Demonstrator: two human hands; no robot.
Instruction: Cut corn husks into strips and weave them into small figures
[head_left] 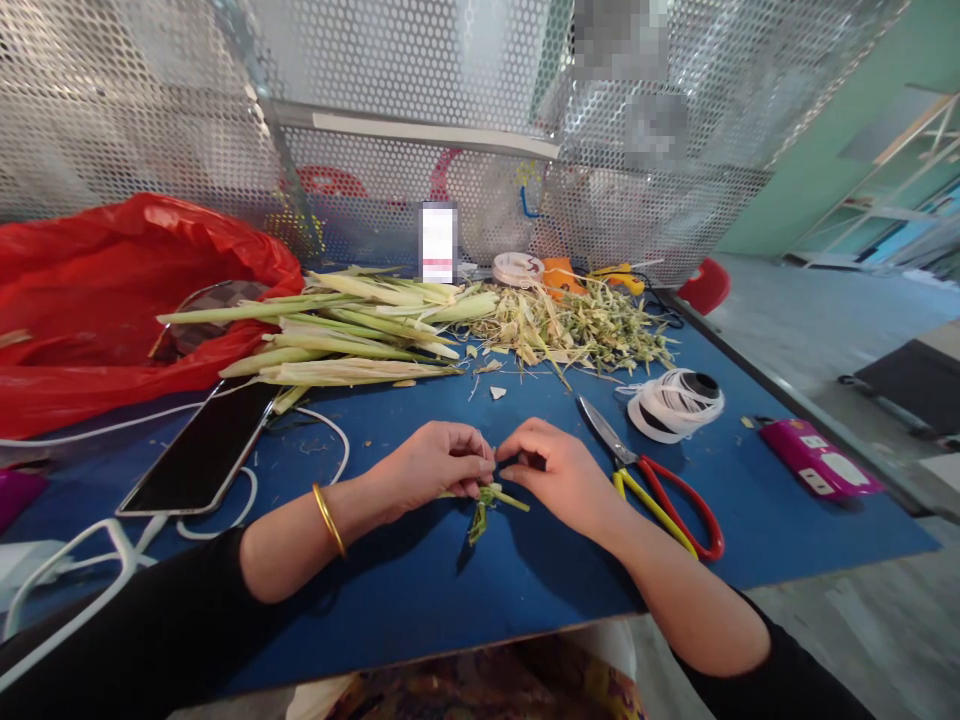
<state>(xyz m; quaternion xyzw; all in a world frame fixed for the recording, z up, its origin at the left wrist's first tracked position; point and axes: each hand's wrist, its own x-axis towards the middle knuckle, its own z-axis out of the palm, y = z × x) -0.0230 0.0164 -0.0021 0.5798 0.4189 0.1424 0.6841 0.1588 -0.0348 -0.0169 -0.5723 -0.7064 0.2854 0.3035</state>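
Note:
My left hand [448,463] is closed in a pinch above the blue table, with a small bundle of green plant strips [480,515] under its fingertips. One piece of the bundle sticks out to the right and another hangs down. Close beside it, my right hand [559,470] has its thumb and finger pinched, nearly meeting the left fingertips. What lies between the right fingertips is too small to make out. To the right are scissors [658,480] with one red and one yellow handle, and a spool of white string [673,405].
Long pale-green husk-like leaves [360,330] lie behind my hands, beside a heap of shredded plant bits [577,325]. On the left are a red plastic bag [90,300], a phone [210,445] and white cables. A magenta packet [817,460] sits right; perforated metal panels [405,60] stand behind.

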